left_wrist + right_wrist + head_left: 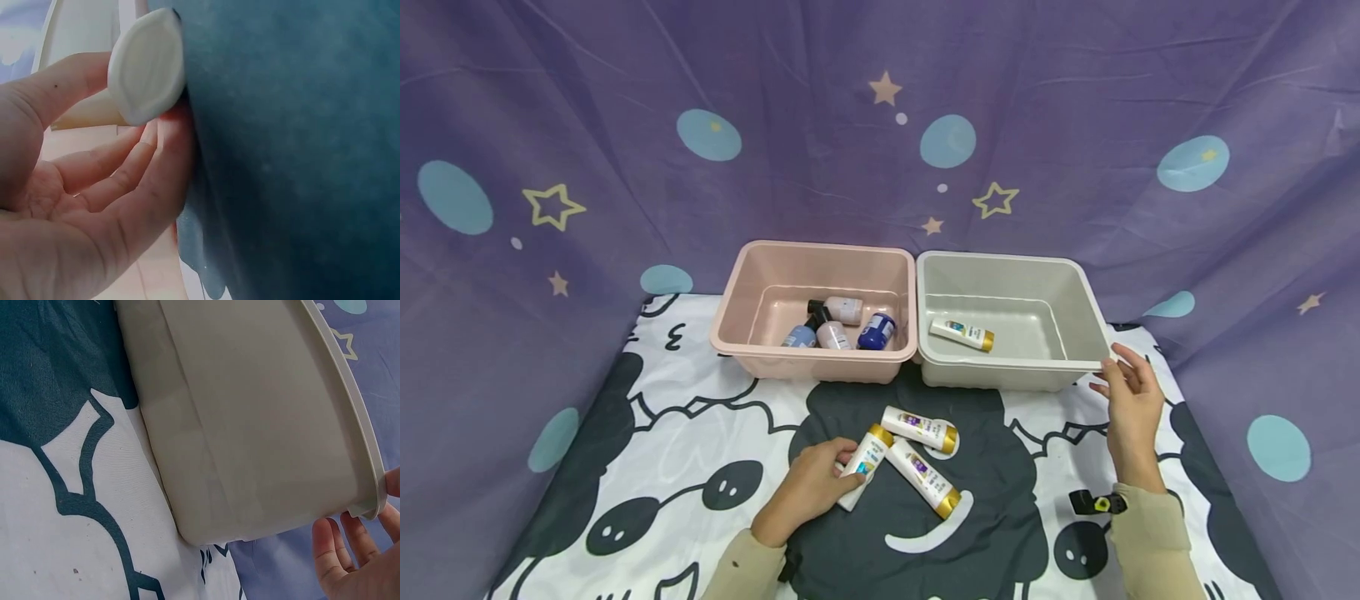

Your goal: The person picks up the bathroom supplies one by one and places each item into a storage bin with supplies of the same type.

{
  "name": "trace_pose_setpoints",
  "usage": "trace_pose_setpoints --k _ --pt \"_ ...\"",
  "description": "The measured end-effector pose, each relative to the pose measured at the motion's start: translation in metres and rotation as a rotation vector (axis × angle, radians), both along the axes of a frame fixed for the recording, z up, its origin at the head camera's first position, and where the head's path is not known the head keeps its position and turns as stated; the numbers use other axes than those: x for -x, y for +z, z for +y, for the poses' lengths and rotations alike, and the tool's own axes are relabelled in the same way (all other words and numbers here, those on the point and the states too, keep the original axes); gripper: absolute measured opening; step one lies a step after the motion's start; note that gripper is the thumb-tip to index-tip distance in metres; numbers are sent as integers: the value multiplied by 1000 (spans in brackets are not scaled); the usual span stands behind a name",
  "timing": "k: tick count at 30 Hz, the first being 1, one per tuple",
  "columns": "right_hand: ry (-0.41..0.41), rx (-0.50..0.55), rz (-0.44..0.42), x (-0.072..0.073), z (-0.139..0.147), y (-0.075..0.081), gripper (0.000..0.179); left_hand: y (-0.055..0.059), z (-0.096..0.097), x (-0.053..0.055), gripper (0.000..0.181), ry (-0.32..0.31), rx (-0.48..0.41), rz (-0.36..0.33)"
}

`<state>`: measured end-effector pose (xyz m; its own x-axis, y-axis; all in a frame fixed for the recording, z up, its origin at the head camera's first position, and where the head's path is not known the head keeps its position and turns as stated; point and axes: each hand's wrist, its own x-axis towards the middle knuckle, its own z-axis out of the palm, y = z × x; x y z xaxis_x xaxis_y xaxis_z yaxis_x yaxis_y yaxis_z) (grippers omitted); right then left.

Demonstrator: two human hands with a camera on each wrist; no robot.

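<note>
My left hand (816, 483) pinches a white tube with a gold cap (867, 458) between thumb and fingers, low over the cloth. Its flat oval white end (147, 69) faces the left wrist camera. Two more white tubes lie right beside it, an upper one (920, 428) and a lower one (925, 478). With thumb above and fingers below, my right hand (1133, 408) holds the front right corner of the grey bin (1000, 364). Inside that bin lies another gold-capped tube (962, 334). The right wrist view shows the fingers under the bin's rim (369, 444).
Left of the grey bin, side by side with it, stands a pink bin (812, 357). Several small bottles lie in it, among them a dark blue one (876, 332). A patterned cloth (700, 450) covers the surface, and a purple curtain (820, 125) hangs behind.
</note>
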<state>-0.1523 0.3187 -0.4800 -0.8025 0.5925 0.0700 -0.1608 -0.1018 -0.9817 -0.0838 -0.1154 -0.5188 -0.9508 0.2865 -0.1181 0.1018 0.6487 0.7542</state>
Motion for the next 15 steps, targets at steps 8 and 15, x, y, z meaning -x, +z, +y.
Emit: trace_pose_setpoints --k 8,15 --pt "9 10 -4 1 0 -3 33 -3 -10 5 46 53 -168 -144" --pt "4 4 -6 1 1 -3 32 0 -11 9 52 69 -271 -192"
